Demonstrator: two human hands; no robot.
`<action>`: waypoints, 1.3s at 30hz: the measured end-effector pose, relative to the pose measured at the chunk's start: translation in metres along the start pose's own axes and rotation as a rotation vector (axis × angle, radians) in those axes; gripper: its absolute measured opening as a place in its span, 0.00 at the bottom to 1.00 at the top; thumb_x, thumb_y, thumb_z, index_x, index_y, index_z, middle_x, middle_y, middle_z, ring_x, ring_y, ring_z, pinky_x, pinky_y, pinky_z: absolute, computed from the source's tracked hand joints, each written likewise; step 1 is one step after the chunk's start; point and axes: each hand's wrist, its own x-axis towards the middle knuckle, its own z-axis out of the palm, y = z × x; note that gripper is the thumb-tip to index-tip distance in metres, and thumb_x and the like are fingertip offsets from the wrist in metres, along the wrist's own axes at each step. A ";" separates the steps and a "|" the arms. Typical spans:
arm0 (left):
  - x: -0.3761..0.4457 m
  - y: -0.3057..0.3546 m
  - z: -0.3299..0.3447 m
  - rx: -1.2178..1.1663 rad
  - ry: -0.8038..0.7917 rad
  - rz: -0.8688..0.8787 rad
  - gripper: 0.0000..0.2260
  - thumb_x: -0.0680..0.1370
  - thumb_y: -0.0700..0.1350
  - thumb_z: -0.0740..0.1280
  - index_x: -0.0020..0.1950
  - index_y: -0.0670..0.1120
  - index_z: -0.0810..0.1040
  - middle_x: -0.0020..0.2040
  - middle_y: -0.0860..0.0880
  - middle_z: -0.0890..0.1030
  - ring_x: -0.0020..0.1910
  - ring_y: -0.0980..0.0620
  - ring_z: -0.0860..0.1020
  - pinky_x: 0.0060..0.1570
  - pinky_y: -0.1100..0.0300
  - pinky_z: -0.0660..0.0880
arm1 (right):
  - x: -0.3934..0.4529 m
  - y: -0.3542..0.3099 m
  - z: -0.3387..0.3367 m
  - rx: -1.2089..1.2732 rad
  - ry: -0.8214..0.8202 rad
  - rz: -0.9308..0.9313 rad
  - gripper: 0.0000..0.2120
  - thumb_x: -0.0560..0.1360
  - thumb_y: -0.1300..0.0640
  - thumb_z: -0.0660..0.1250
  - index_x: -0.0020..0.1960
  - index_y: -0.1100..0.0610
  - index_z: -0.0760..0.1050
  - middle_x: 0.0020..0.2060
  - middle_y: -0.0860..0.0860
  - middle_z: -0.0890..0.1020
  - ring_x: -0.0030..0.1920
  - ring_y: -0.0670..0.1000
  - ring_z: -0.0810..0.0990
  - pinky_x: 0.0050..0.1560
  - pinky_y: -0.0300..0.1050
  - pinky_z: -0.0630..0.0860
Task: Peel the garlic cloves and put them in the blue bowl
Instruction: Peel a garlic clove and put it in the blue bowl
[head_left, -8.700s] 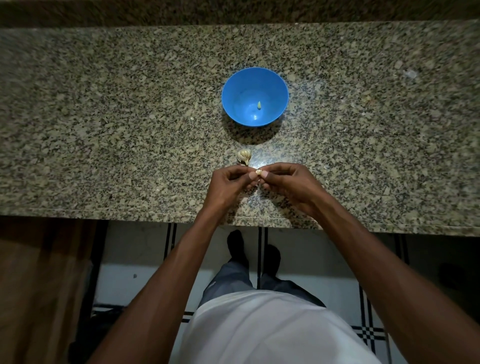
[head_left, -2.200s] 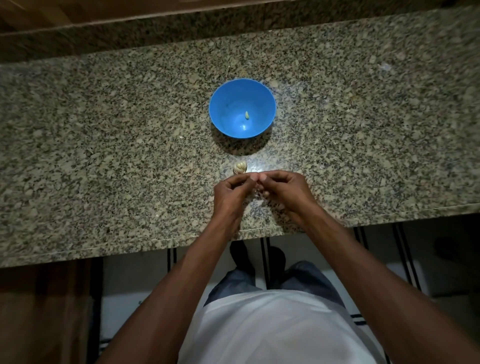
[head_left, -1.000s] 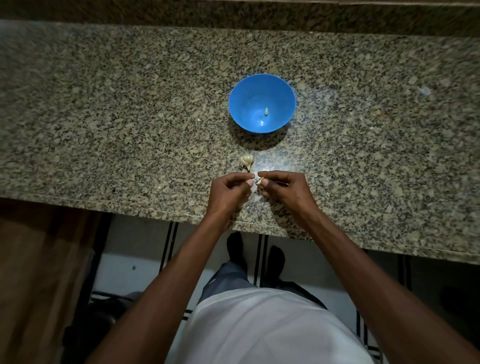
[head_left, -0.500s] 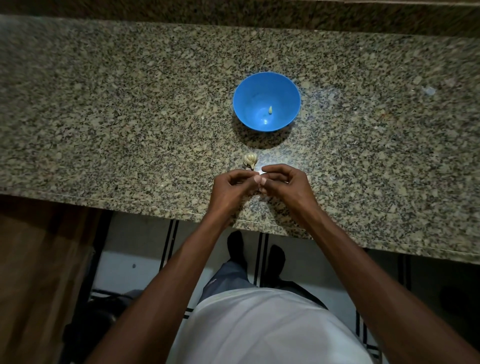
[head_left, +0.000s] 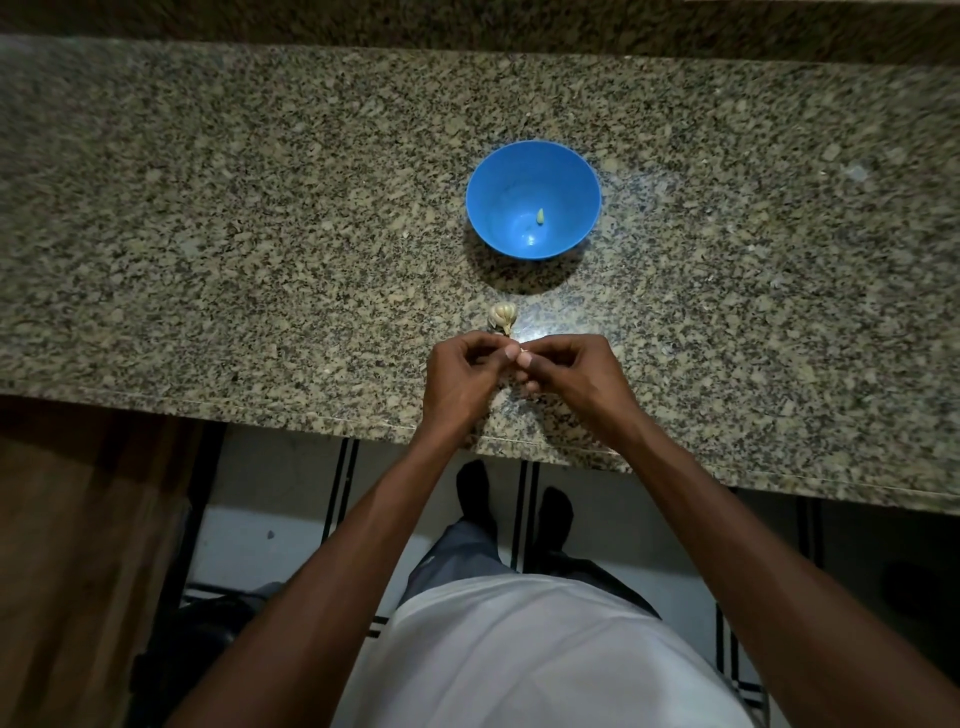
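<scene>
Speckled granite countertop (head_left: 260, 234) runs across the upper half of the view, lit dimly, with a bright glare patch just beyond the hands. Both hands meet over the near part of the counter, fingertips together. The left hand (head_left: 460, 376) has its fingers curled inward, thumb and forefinger pinching at a small pale garlic clove (head_left: 523, 357) that shows only as a sliver between the fingertips. The right hand (head_left: 571, 376) pinches the same clove from the other side, its fingers likewise curled round it. How much skin is left on the clove is too small to tell.

Just beyond the left hand's fingertips, a partial garlic bulb (head_left: 503, 316) lies on the granite, its stem end pointing back toward the hands, near them but apart. Farther out, past the bulb, the blue bowl (head_left: 488, 208) stands upright on the counter, casting a dark shadow on its near side. One peeled clove (head_left: 541, 216) rests inside it, right of the bowl's centre.

Below the counter's edge, a white shirt (head_left: 519, 649), grey trousers, dark-socked feet and a white tiled floor with black lines are visible.
</scene>
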 end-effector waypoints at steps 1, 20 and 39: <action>0.000 0.000 -0.001 -0.005 -0.008 0.006 0.03 0.78 0.41 0.75 0.47 0.49 0.87 0.45 0.52 0.88 0.47 0.55 0.86 0.50 0.57 0.84 | 0.000 -0.002 0.000 0.010 -0.003 0.004 0.12 0.77 0.56 0.77 0.55 0.63 0.86 0.44 0.60 0.88 0.44 0.55 0.87 0.50 0.51 0.85; 0.003 -0.007 -0.002 0.536 -0.215 0.394 0.11 0.88 0.43 0.56 0.47 0.41 0.69 0.35 0.50 0.70 0.32 0.53 0.67 0.32 0.57 0.62 | -0.001 -0.016 0.004 -0.584 0.040 -0.144 0.08 0.80 0.61 0.72 0.43 0.59 0.86 0.32 0.50 0.86 0.31 0.40 0.84 0.32 0.31 0.75; 0.017 0.003 -0.001 -0.105 -0.492 -0.284 0.12 0.87 0.40 0.55 0.50 0.45 0.76 0.34 0.54 0.71 0.31 0.57 0.65 0.34 0.59 0.60 | -0.001 -0.015 -0.002 -0.904 0.060 -0.438 0.06 0.77 0.67 0.73 0.48 0.59 0.87 0.35 0.53 0.85 0.34 0.49 0.82 0.35 0.53 0.80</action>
